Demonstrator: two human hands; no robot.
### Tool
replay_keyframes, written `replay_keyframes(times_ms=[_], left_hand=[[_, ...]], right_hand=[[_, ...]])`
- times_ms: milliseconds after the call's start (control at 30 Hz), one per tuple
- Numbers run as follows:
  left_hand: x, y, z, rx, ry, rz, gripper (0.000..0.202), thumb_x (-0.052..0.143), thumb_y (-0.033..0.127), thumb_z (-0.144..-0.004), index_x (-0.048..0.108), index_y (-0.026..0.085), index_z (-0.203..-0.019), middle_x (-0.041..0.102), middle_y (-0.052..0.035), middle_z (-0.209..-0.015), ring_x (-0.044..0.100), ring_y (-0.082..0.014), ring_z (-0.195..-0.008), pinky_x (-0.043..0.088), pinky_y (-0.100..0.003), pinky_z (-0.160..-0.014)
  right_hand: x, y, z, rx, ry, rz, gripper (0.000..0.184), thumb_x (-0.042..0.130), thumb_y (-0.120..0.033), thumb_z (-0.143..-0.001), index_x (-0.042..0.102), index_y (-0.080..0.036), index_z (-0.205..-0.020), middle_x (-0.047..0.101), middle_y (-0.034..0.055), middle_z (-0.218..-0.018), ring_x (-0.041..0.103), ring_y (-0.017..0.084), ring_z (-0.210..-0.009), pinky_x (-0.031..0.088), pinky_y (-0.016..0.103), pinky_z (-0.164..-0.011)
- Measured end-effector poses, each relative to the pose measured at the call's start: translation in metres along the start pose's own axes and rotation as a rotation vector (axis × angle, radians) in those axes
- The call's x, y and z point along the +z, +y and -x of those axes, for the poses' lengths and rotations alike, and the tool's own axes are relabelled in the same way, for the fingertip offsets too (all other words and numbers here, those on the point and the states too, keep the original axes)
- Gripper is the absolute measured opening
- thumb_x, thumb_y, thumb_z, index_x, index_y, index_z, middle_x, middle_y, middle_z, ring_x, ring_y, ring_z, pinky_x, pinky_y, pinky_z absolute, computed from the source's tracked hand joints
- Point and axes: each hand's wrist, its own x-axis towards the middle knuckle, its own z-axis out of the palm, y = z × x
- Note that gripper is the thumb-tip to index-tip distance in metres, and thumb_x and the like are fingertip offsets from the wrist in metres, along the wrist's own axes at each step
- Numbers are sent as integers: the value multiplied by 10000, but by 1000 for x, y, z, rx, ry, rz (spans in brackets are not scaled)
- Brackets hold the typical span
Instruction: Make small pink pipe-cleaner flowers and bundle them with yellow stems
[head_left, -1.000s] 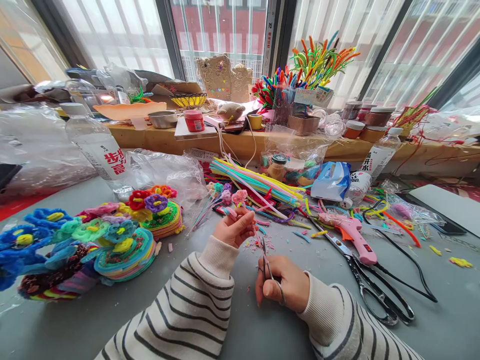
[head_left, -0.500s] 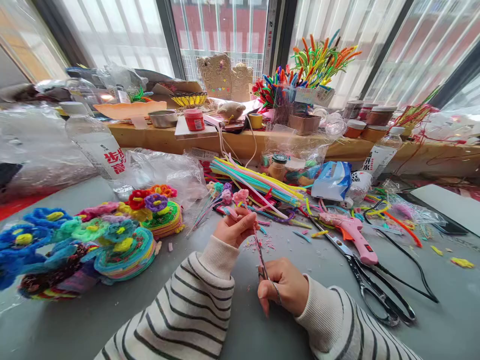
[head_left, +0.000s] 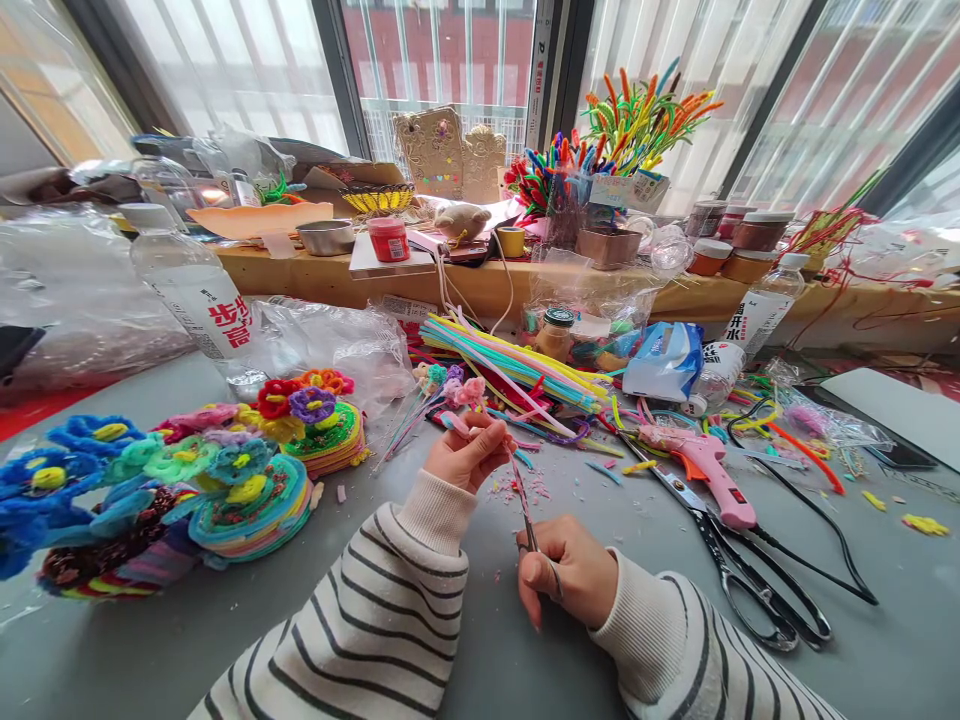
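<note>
My left hand (head_left: 466, 452) is closed in a pinch on a small pink pipe-cleaner flower (head_left: 471, 394), its stem running through my fingers. My right hand (head_left: 570, 570) grips small scissors (head_left: 525, 505), whose blades point up at the stem just below my left fingers. Pink trimmings (head_left: 517, 490) lie scattered on the grey table (head_left: 480, 640) between my hands. Both arms wear striped sleeves.
Finished pipe-cleaner flower discs (head_left: 247, 490) are piled at the left. A bundle of coloured pipe cleaners (head_left: 510, 365), a pink glue gun (head_left: 701, 465) and large black scissors (head_left: 750, 575) lie to the right. A water bottle (head_left: 191, 290) stands at the back left; a cluttered wooden shelf (head_left: 480, 280) runs behind.
The small scissors have tilted and moved up closer to the stem under my left fingers. My left hand turned the flower slightly. Everything else is still.
</note>
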Motion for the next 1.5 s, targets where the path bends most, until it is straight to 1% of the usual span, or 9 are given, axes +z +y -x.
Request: replay_keyframes(times_ms=[400,800,900,967,1133,1233,1367,1433,1500], left_hand=[[-3,-3,-2,28,-16,2,270,720,244,-444,503,152,-576,586,43,-483,558,-62,-485,441,-133,-476],[-2,-5,-4,51,-30,46,279,714,238,-461,484,158,-598,548,61,-466,537,-50,-468,426,-133,-476],[-3,-4,-4,17,-84,8,264,706,246,-475,493,147,-595,588,38,-533,523,-41,-455,404,-131,-450],[-3,-3,-3,-60,-181,-56,241,696,244,-496,502,132,-583,624,1,-632,500,-27,-428,374,-131,-417],[-4,-10,-1,-212,-489,-201,217,687,252,-510,521,117,-546,609,-33,-529,479,-47,-401,306,-152,-376],[-5,-14,-1,-239,-526,-238,208,689,247,-509,537,111,-549,617,-43,-557,479,-50,-397,313,-167,-387],[-4,-8,-1,-218,-498,-172,207,703,244,-485,547,113,-525,603,-22,-550,490,-50,-412,359,-170,-417],[-4,-3,-2,-156,-407,-67,204,708,243,-474,547,129,-525,589,12,-535,480,-35,-398,365,-153,-411],[-4,1,-4,-103,-308,3,207,716,238,-457,550,135,-524,590,26,-544,477,-24,-395,369,-137,-404]], right_hand=[[0,0,-1,-29,-9,-28,709,209,-653,-720,546,-122,-393,385,-4,-361,374,73,-432,306,202,-466],[-3,-6,-1,147,123,-32,651,344,-655,-668,539,-134,-329,390,-3,-314,373,68,-375,295,204,-424],[-12,-4,-2,215,229,-34,612,395,-645,-647,614,-121,-418,321,-36,-304,273,45,-345,220,202,-378],[-20,-5,-3,292,263,-61,522,485,-600,-621,650,-119,-502,292,-58,-308,237,33,-334,192,198,-365],[-27,-8,-6,385,96,-248,366,592,-480,-603,635,-122,-539,360,-63,-308,263,23,-278,173,183,-308],[-25,-5,-7,424,-11,-355,310,624,-436,-581,611,-127,-590,474,-51,-402,319,17,-263,206,153,-263],[-32,-1,-8,451,-157,-533,351,614,-435,-585,588,-102,-695,505,-37,-432,422,41,-295,299,143,-281],[-38,-6,-9,386,-37,-648,369,576,-451,-621,562,-110,-762,510,-35,-453,439,46,-313,300,143,-292],[-44,-20,-5,251,231,-699,302,530,-428,-681,541,-141,-772,463,-62,-426,367,20,-287,240,132,-287]])
